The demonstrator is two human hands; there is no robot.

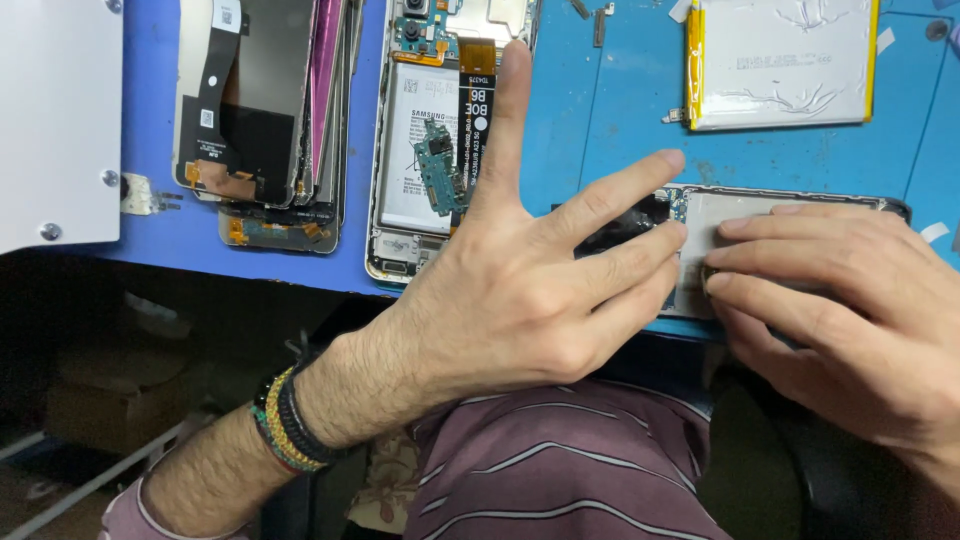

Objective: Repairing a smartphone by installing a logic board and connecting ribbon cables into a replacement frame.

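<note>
Blue work mat (pixel 620 110) under opened phones (pixel 430 140) and both hands (pixel 700 290).

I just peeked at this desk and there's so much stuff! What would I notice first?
Two bare hands meet at the near edge of the blue mat: the left hand spreads wide, the right hand presses on an opened phone. Behind lie another opened phone, stacked screens and a silver battery.
</note>
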